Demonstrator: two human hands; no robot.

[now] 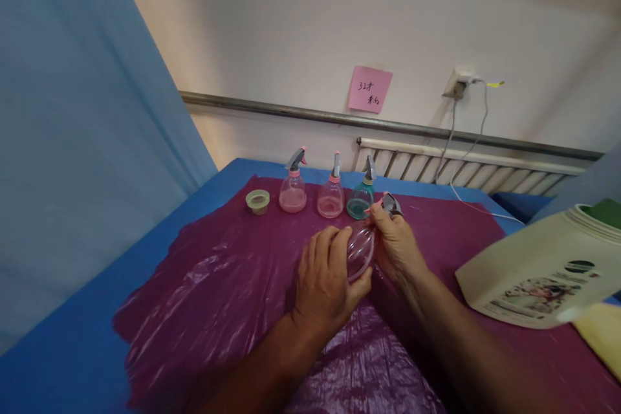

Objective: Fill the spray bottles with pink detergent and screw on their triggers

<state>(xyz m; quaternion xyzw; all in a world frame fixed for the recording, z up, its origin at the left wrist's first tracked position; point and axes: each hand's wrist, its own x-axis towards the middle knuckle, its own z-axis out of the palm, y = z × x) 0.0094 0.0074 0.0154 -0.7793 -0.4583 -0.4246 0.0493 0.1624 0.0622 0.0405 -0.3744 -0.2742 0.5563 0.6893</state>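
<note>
A clear pinkish spray bottle (pixel 360 252) is tilted between my hands above the purple plastic sheet (pixel 233 272). My left hand (pixel 326 272) is wrapped round its rounded body. The fingers of my right hand (pixel 395 239) close round its neck, just below the grey and pink spray head (pixel 389 203). Whether the head is screwed tight, I cannot tell. Behind my hands stand a spray bottle with pink liquid (pixel 292 197), a second pink spray bottle (pixel 330 202) and a green spray bottle (pixel 360 200), all upright with trigger heads on.
A small pale green bowl (pixel 257 202) stands left of the bottles. At the right is a large cream jug (pixel 538 272) with a green top, beside a yellow cloth (pixel 601 333). A blue curtain (pixel 87 110) hangs left; a rail (pixel 272 110), radiator (pixel 412 162) and cables line the wall.
</note>
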